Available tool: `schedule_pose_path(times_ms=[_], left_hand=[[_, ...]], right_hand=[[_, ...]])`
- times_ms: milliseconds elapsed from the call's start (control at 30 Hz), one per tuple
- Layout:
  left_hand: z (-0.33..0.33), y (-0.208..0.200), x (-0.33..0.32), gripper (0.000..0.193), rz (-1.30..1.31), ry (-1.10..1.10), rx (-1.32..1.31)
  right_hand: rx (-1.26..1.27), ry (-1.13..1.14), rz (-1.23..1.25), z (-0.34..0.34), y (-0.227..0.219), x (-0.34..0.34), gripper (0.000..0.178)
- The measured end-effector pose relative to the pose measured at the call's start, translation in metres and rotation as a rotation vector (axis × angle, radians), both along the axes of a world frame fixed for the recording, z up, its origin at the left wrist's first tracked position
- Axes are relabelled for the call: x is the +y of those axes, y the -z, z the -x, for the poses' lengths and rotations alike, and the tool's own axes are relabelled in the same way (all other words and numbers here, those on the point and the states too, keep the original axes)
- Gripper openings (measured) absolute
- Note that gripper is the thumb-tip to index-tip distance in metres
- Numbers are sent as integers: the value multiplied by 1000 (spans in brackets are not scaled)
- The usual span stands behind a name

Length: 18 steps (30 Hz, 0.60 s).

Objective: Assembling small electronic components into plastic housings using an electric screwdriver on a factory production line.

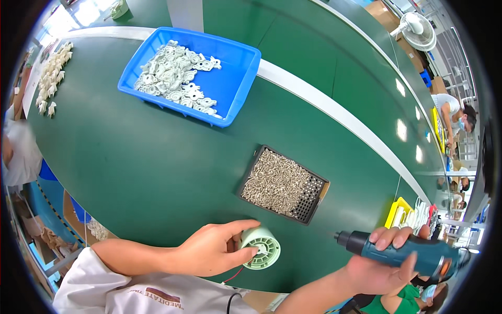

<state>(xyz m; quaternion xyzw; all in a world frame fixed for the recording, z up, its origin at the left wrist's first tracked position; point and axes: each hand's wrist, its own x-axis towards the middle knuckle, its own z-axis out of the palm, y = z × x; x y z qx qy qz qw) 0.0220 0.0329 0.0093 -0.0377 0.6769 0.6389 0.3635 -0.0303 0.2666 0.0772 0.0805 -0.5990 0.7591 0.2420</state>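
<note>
My left hand (214,250) is closed round a pale green round plastic housing (266,252), its slotted end turned partly toward me. A red wire hangs from below that housing. In my right hand (379,272) lies a dark teal electric screwdriver (397,251), its black tip pointing left toward the housing but apart from it. Just beyond both hands sits a black perforated tray (309,206) full of small metal screws (274,183).
A blue bin (230,99) with many pale plastic parts (175,73) stands farther back on the green table (130,152). Cream-coloured pieces (52,78) lie at the far left. A yellow bin (400,209) is at the right. Co-workers sit along the right side; a white fan (415,29) stands beyond.
</note>
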Motion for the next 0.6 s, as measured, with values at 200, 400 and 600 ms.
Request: schedule_pose_path(times_ms=[200, 400, 600], left_hand=[[1, 4, -1, 49, -27, -13, 37], [3, 1, 0, 50, -35, -4, 22], [3, 3, 0, 50, -40, -13, 28]], right_hand=[[61, 44, 69, 25, 20, -27, 42], [56, 54, -12, 27, 28, -31, 44], [26, 74, -50, 29, 32, -29, 44]])
